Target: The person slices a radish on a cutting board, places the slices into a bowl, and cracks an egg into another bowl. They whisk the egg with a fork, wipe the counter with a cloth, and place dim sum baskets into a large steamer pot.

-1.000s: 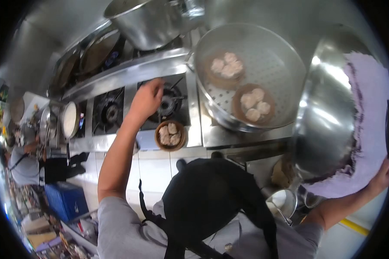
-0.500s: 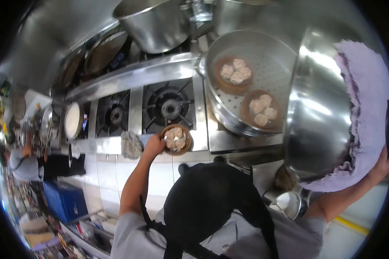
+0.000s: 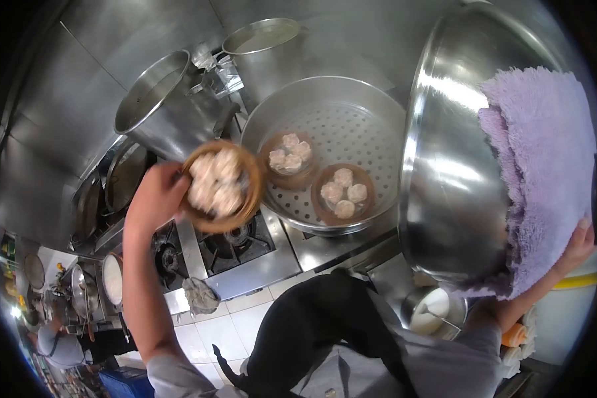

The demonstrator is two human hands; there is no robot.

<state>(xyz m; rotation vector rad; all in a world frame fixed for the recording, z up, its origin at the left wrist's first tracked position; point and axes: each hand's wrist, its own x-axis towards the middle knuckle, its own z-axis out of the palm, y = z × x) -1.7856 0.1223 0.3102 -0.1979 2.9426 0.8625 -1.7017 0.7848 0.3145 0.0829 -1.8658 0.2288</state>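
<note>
Pinched in my left hand (image 3: 158, 199) is the rim of a small round steamer basket (image 3: 252, 215), raised over the stove and left of the big steamer. Several pale dumplings (image 3: 217, 182) fill this basket. Inside the large perforated metal steamer (image 3: 328, 126) rest two more small baskets, one at the left (image 3: 298, 180) and one at the front (image 3: 324, 211), each with several dumplings. At the right, my right hand (image 3: 580, 245) grips a lilac towel (image 3: 544, 159), which lies against a large shiny metal lid (image 3: 448, 166) tilted up beside the steamer.
Two tall metal pots (image 3: 172, 106) (image 3: 265, 50) stand behind the stove. Burners (image 3: 235, 239) and a grey rag (image 3: 200, 296) are at the front left. A metal container of white liquid (image 3: 434, 308) sits below the lid. Another person (image 3: 60, 345) is at the far left.
My left hand has lifted the small basket up from the stove's front edge toward the big steamer. The view has shifted, and the lid and towel remain in my right hand's grasp.
</note>
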